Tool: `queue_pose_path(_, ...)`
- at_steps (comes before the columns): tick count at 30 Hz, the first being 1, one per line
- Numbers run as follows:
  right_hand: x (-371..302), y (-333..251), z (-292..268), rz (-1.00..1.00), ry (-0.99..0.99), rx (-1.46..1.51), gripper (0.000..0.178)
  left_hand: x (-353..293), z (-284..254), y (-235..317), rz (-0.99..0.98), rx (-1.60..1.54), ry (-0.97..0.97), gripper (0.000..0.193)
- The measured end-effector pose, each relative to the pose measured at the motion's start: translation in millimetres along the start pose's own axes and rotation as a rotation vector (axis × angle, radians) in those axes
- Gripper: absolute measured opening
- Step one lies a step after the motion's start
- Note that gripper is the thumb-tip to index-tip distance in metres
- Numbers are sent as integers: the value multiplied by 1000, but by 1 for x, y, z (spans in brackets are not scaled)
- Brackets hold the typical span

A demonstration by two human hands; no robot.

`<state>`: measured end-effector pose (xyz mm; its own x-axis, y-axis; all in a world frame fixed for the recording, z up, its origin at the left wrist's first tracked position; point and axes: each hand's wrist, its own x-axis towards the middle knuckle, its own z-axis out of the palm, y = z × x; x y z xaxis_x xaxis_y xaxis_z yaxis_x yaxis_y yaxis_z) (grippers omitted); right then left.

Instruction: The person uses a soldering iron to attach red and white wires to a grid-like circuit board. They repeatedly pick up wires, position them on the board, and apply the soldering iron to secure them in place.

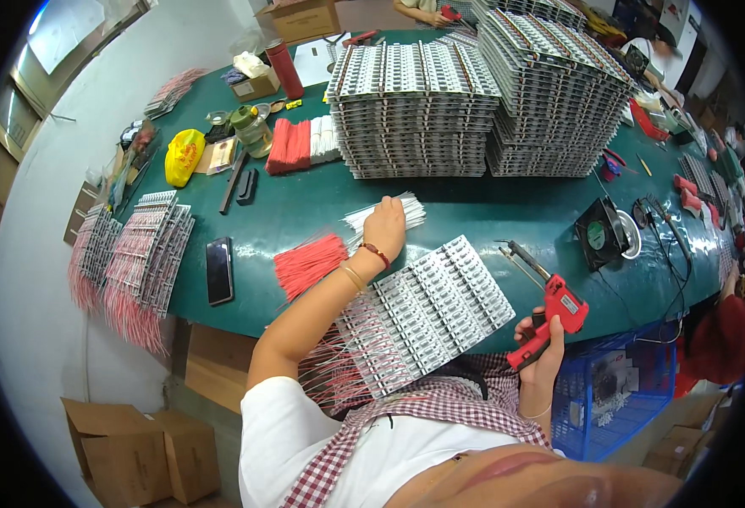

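Observation:
My left hand (385, 229) reaches across the table with its fingers closed on the pile of white wires (412, 210); how many it grips is hidden. Beside that pile lies a bundle of red wires (309, 264). In front of me a panel of small circuit boards (440, 309) rests at the table's near edge, tilted. Red and pale wires (339, 364) hang off its left side. My right hand (543, 347) is wrapped around the handle of a red soldering gun (565, 309). The gun's tip points up and left, just right of the panel and apart from it.
Tall stacks of board panels (419, 110) stand at the back. Wired panels (144, 254) hang over the left edge, near a phone (219, 271). A small black fan (603, 233) and cables are on the right. Below sits a blue crate (609, 398). Other people work farther off.

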<state>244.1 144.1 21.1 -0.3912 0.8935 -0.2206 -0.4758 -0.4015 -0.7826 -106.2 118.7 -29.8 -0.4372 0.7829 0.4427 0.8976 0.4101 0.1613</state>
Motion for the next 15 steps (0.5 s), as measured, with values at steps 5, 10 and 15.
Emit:
queue_pose_path(5, 0, 1, -4, 27, -32, 14, 36, 6, -21, -4, -21, -127, 73, 9)
queue_pose_path(10, 2, 0, -9, 2, -9, 27, 35, 14, -64, 19, -31, -157, 84, 9)
queue_pose_path(15, 4, 2, -3, 27, -6, -5, 35, 9, -40, 11, 41, -43, 29, 9)
